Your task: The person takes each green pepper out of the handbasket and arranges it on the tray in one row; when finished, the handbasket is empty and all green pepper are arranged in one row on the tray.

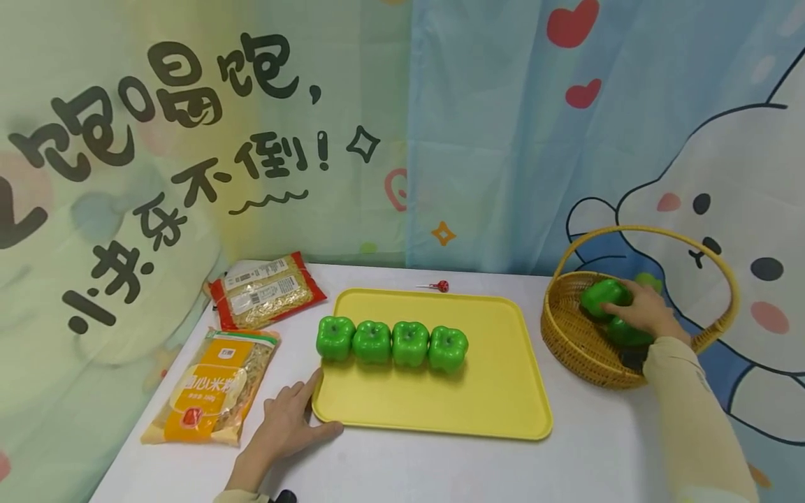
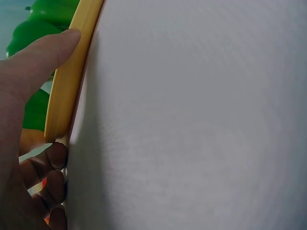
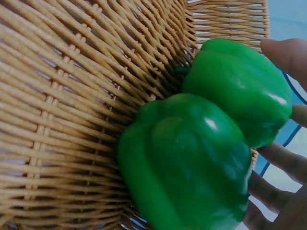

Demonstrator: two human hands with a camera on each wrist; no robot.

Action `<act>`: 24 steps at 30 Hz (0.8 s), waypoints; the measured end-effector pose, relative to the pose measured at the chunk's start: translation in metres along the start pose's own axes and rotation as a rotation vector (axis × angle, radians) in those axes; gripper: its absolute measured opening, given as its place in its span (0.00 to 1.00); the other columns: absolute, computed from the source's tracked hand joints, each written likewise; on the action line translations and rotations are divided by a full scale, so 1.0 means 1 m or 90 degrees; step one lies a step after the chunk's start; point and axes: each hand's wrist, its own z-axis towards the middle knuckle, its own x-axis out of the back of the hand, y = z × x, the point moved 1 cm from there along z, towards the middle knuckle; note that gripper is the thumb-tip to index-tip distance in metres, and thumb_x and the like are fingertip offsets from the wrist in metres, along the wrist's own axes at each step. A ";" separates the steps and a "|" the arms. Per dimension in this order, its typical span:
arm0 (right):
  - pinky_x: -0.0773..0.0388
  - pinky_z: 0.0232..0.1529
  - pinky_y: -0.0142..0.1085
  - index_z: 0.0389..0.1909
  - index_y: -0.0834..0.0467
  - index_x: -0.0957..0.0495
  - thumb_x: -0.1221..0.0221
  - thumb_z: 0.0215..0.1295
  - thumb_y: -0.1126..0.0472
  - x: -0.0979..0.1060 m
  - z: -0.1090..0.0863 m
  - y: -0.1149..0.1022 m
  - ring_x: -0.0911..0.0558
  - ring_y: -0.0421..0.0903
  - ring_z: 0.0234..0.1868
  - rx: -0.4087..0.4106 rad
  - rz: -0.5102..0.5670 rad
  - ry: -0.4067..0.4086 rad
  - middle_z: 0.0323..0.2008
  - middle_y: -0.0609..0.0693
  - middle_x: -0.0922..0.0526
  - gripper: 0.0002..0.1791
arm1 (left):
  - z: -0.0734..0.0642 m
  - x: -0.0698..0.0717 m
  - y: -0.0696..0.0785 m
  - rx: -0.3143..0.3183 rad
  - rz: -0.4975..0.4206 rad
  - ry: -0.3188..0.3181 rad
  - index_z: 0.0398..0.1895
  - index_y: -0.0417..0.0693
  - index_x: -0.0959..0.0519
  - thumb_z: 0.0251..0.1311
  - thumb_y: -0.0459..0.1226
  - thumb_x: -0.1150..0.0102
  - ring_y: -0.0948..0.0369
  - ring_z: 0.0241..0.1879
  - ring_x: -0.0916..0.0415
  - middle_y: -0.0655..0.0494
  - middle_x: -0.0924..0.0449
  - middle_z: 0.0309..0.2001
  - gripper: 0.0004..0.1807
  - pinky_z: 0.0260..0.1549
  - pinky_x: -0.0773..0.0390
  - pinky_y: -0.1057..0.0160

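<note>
Several green bell peppers (image 1: 410, 343) stand in a row across the left and middle of a yellow tray (image 1: 497, 398). My left hand (image 1: 283, 423) is spread around the tray's near left corner; its thumb (image 2: 53, 50) lies against the rim and other fingers rest beside the left edge. At the right, my right hand (image 1: 648, 311) reaches into a wicker basket (image 1: 566, 349) and grips a green bell pepper (image 3: 237, 91) between thumb and fingers. Another bell pepper (image 3: 184, 163) lies right beside it in the basket, against the woven wall.
Left of the tray lie a red-edged bag of grain (image 1: 267, 290) and an orange-labelled food packet (image 1: 214, 388). Behind the tray is a small red-headed item (image 1: 443, 286) with a thin point. The basket's handle (image 1: 650, 229) arches above the right hand. A printed curtain (image 1: 484, 140) hangs behind.
</note>
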 end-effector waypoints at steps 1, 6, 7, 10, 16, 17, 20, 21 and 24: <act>0.45 0.55 0.80 0.80 0.63 0.60 0.50 0.68 0.29 0.000 0.001 -0.001 0.48 0.86 0.65 -0.007 0.000 -0.006 0.70 0.84 0.57 0.56 | 0.000 0.000 0.000 -0.001 0.000 0.002 0.78 0.57 0.41 0.41 0.72 0.32 0.58 0.48 0.28 0.55 0.21 0.53 0.61 0.44 0.34 0.51; 0.37 0.51 0.76 0.79 0.63 0.62 0.49 0.69 0.31 -0.003 0.009 -0.003 0.42 0.85 0.60 0.012 -0.001 -0.006 0.68 0.87 0.56 0.56 | -0.001 0.001 0.001 -0.007 0.000 0.011 0.78 0.57 0.41 0.41 0.72 0.32 0.58 0.47 0.28 0.55 0.21 0.50 0.61 0.45 0.34 0.50; 0.37 0.50 0.76 0.79 0.64 0.61 0.49 0.69 0.31 -0.005 0.010 -0.003 0.40 0.85 0.59 0.019 -0.004 0.001 0.67 0.87 0.54 0.55 | -0.001 0.001 0.001 -0.010 0.001 0.013 0.78 0.57 0.41 0.41 0.72 0.32 0.58 0.47 0.28 0.55 0.21 0.50 0.61 0.45 0.34 0.50; 0.37 0.49 0.75 0.78 0.67 0.58 0.49 0.71 0.34 -0.008 0.012 -0.003 0.37 0.83 0.57 0.030 -0.009 0.021 0.65 0.87 0.51 0.52 | -0.001 0.001 0.000 -0.014 0.005 0.017 0.78 0.56 0.40 0.41 0.72 0.32 0.56 0.48 0.27 0.54 0.21 0.50 0.61 0.45 0.33 0.49; 0.39 0.51 0.77 0.77 0.67 0.56 0.48 0.72 0.37 -0.011 0.007 -0.001 0.39 0.83 0.59 0.029 -0.006 0.048 0.65 0.87 0.51 0.50 | 0.000 -0.003 -0.001 -0.009 0.004 0.004 0.79 0.57 0.41 0.41 0.72 0.33 0.56 0.49 0.28 0.54 0.21 0.50 0.61 0.46 0.33 0.48; 0.39 0.52 0.77 0.77 0.67 0.55 0.48 0.72 0.38 -0.011 0.006 -0.002 0.40 0.83 0.60 0.031 -0.003 0.051 0.65 0.87 0.51 0.50 | 0.000 -0.003 -0.001 -0.008 0.004 0.003 0.79 0.57 0.42 0.41 0.72 0.33 0.57 0.48 0.28 0.54 0.21 0.50 0.62 0.46 0.33 0.48; 0.37 0.52 0.76 0.77 0.67 0.55 0.47 0.72 0.39 -0.010 0.003 -0.005 0.41 0.83 0.60 0.037 0.010 0.061 0.66 0.87 0.52 0.49 | -0.001 -0.004 -0.002 -0.010 0.006 0.004 0.79 0.57 0.41 0.41 0.72 0.33 0.57 0.48 0.28 0.55 0.21 0.50 0.61 0.46 0.33 0.47; 0.37 0.52 0.75 0.77 0.67 0.55 0.47 0.73 0.40 -0.010 0.003 -0.006 0.42 0.83 0.60 0.039 0.016 0.065 0.66 0.87 0.53 0.48 | -0.001 -0.003 -0.002 -0.011 0.007 0.006 0.78 0.57 0.41 0.41 0.72 0.32 0.57 0.48 0.27 0.55 0.21 0.50 0.61 0.45 0.33 0.47; 0.36 0.51 0.74 0.78 0.66 0.55 0.47 0.74 0.43 -0.008 0.002 -0.009 0.42 0.82 0.60 0.048 0.033 0.086 0.66 0.86 0.53 0.46 | -0.001 -0.002 -0.001 -0.014 0.010 0.014 0.78 0.57 0.41 0.42 0.72 0.32 0.56 0.48 0.27 0.55 0.21 0.50 0.61 0.45 0.33 0.48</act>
